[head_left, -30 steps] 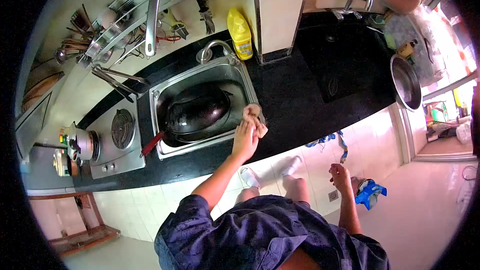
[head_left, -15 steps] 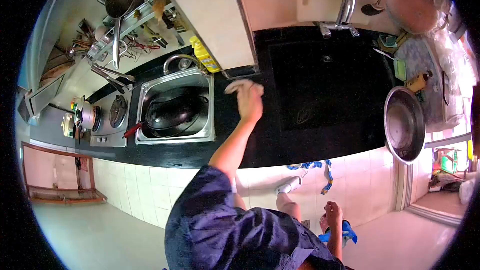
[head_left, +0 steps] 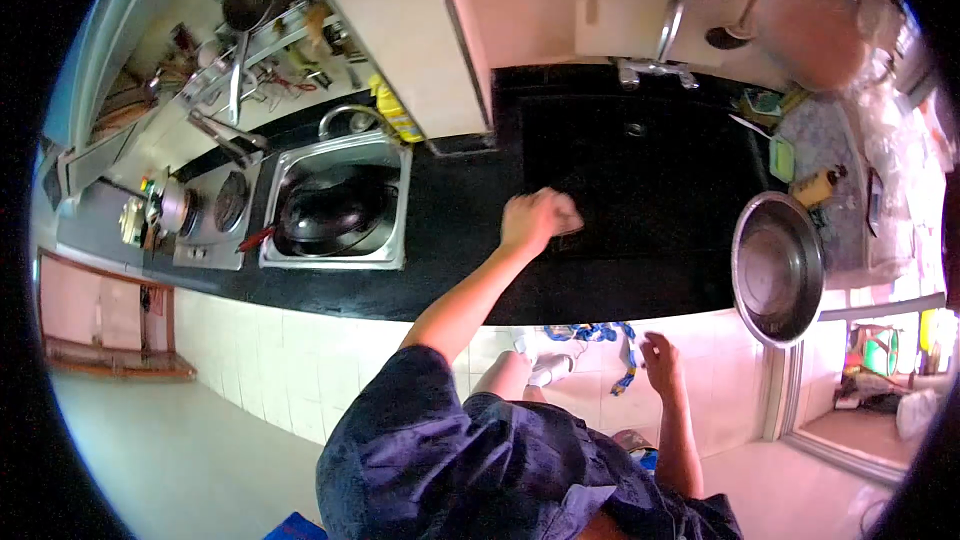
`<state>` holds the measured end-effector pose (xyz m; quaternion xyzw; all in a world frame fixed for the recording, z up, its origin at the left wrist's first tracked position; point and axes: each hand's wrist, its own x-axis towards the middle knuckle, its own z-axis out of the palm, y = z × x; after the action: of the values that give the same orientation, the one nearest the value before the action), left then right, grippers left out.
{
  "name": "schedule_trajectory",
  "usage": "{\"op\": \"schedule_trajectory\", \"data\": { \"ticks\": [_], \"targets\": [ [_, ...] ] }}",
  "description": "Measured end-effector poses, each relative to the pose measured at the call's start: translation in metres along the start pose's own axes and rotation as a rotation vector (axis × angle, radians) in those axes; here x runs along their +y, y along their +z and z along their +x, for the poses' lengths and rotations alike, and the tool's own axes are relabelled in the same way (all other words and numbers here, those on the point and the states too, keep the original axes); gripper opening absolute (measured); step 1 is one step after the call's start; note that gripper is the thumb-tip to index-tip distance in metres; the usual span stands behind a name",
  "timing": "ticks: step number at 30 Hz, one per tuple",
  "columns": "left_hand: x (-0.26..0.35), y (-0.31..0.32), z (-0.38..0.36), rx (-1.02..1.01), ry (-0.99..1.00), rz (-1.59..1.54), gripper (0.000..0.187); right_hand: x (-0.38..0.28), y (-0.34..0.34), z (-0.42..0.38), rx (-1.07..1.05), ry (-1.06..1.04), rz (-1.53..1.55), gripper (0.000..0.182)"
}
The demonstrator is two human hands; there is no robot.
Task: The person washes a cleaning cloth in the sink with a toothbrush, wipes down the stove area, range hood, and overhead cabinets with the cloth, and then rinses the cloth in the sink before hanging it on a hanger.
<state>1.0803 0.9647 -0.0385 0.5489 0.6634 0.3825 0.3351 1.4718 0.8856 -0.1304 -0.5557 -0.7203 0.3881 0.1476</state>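
Note:
Over the black countertop (head_left: 460, 270), my left hand (head_left: 538, 220) is closed on a pale cloth (head_left: 570, 217), most of it hidden by the fingers. It is at the left edge of the sunken black sink (head_left: 650, 200), whose tap (head_left: 655, 72) stands behind. My right hand (head_left: 662, 365) hangs in front of the counter's front edge, loosely curled with fingers apart and nothing visible in it.
Left, a steel sink (head_left: 405, 210) holds a dark wok (head_left: 335, 215). Beyond it stands a stove (head_left: 205, 255). A yellow bottle (head_left: 393, 108) is by the cabinet. A metal basin (head_left: 778, 270) sits on the right, near a brown bottle (head_left: 815, 188).
My left hand has moved right and toward me with the cloth, away from the cabinet's foot. My right hand has risen toward the counter. The view has shifted slightly.

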Motion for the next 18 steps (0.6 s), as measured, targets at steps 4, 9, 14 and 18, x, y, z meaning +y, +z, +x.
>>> {"op": "schedule_trajectory", "data": {
  "ticks": [4, 9, 14, 18],
  "targets": [
    [-0.037, 0.029, -0.073, 0.160, 0.142, 0.719, 0.037, -0.095, -0.025, 0.053, 0.039, -0.122, 0.104, 0.022],
    [-0.012, 0.078, -0.044, 0.076, 0.360, 0.634, 0.005, -0.142, -0.045, 0.149, 0.008, -0.232, 0.049, 0.026],
    [-0.012, 0.143, 0.059, -0.259, 0.285, 0.256, 0.012, -0.155, -0.100, 0.316, 0.257, -0.184, -0.287, 0.038],
    [-0.010, 0.128, 0.152, -0.172, 0.162, 0.352, 0.030, -0.180, -0.150, 0.402, 0.373, 0.119, -0.469, 0.068]
  ]
}}
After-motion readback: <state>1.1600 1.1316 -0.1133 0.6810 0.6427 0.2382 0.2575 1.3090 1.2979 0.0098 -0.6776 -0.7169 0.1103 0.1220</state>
